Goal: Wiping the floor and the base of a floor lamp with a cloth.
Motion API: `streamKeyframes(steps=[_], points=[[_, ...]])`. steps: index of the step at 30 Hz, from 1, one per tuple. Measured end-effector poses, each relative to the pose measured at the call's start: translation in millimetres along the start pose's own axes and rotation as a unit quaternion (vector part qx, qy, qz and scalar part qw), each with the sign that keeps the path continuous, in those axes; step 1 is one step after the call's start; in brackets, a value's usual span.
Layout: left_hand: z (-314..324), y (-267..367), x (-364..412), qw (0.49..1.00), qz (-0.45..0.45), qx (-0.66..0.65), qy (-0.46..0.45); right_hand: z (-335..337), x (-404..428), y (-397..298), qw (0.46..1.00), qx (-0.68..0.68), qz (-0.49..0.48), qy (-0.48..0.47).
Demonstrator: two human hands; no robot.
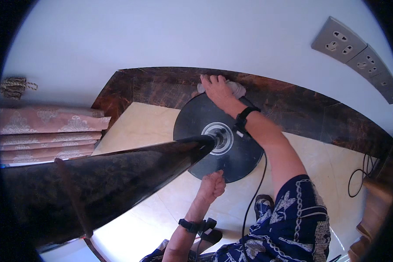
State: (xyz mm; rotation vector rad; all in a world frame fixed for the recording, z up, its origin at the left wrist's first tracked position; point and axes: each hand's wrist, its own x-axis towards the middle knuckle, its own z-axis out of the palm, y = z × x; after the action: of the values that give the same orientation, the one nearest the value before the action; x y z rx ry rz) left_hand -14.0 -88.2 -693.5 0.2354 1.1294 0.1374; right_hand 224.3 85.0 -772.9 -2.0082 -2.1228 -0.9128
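My right hand (pixel 218 91) lies over a crumpled light cloth (pixel 236 88), pressing it at the far rim of a round black base (pixel 191 121) beside the dark skirting. My left hand (pixel 212 186) is curled at the near rim of this base, its thumb and fingers at the edge. A dark, glossy tapering body (pixel 118 177), patterned on its side, joins the base at a silver metal collar (pixel 230 139). Each wrist wears a black strap with a small device.
Brown marbled skirting (pixel 281 108) runs along the white wall. Grey socket plates (pixel 340 41) are at the upper right, a pink patterned curtain (pixel 49 122) at the left. A black cable (pixel 251 209) hangs near my right arm; another loops at the right (pixel 355 183). Pale tiles cover the floor.
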Motion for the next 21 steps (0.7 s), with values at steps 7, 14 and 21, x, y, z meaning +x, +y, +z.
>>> streamKeyframes(steps=[7, 14, 21], points=[[-11, -1, 0, 0.999, -0.005, -0.033, 0.004, 2, 17, -14, 0.998, 0.011, 0.061, 0.006], [-4, 15, -5, 0.999, -0.008, -0.05, -0.019, 5, 18, -27, 0.996, 0.02, 0.035, -0.077], [-22, 33, 20, 0.997, 0.027, -0.017, -0.074, 12, 21, -30, 0.985, 0.051, 0.018, -0.161]])
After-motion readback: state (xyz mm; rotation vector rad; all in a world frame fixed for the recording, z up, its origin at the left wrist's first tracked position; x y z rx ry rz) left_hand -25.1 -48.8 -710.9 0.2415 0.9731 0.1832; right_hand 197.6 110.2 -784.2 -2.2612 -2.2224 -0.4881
